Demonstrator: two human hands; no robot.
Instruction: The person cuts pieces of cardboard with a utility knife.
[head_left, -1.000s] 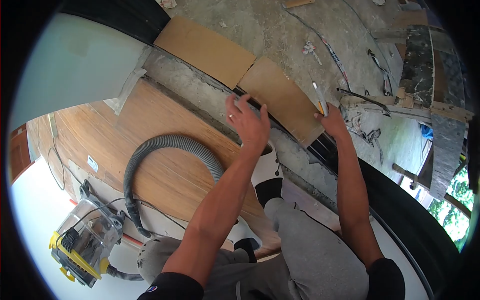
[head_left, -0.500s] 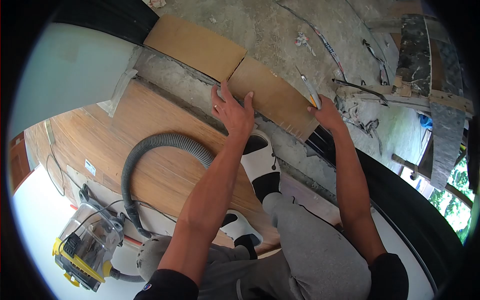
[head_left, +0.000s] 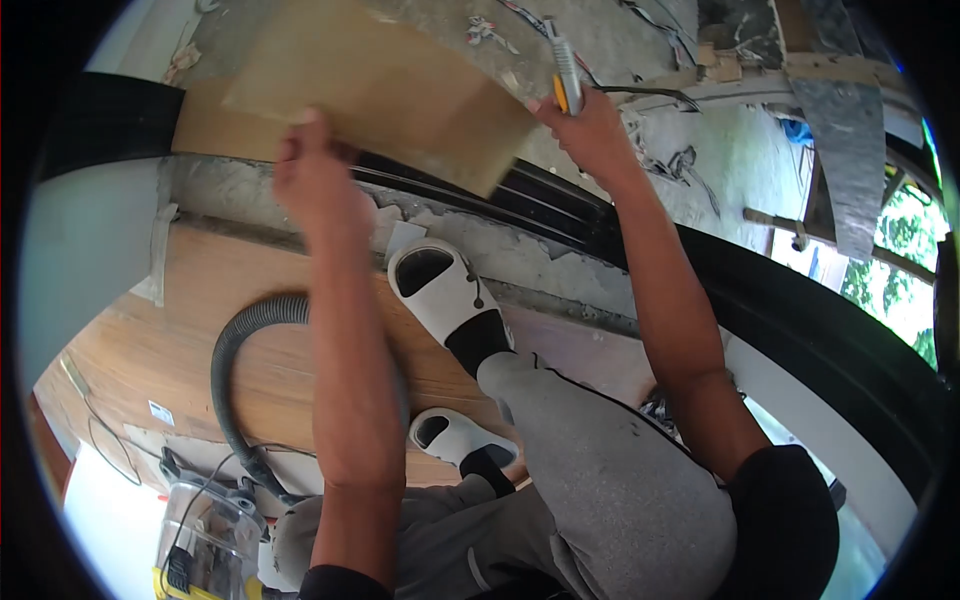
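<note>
A flat sheet of tan cardboard (head_left: 410, 90), slightly blurred, is tilted over a black grooved metal track (head_left: 560, 205), its left part overlapping a second brown cardboard piece (head_left: 205, 125). The left hand (head_left: 325, 175) is clamped on its near edge, fingers curled and thumb over the top. The right hand (head_left: 590, 130), well apart from the left, grips a grey-and-yellow utility knife (head_left: 564, 70) with its tip pointing away; its fingertips are at the sheet's right end, though whether they touch it I cannot tell.

On the near side of the track runs a rough grey concrete strip (head_left: 230, 185), then a brown wood-grain floor (head_left: 230, 265). A white slip-on shoe (head_left: 435, 290) holds a black-socked foot. At lower left, beside a ribbed dark-grey hose (head_left: 225, 370), stands a clear plastic vacuum canister (head_left: 215, 520) with yellow trim; dark shapes show through its wall, too unclear to identify.
</note>
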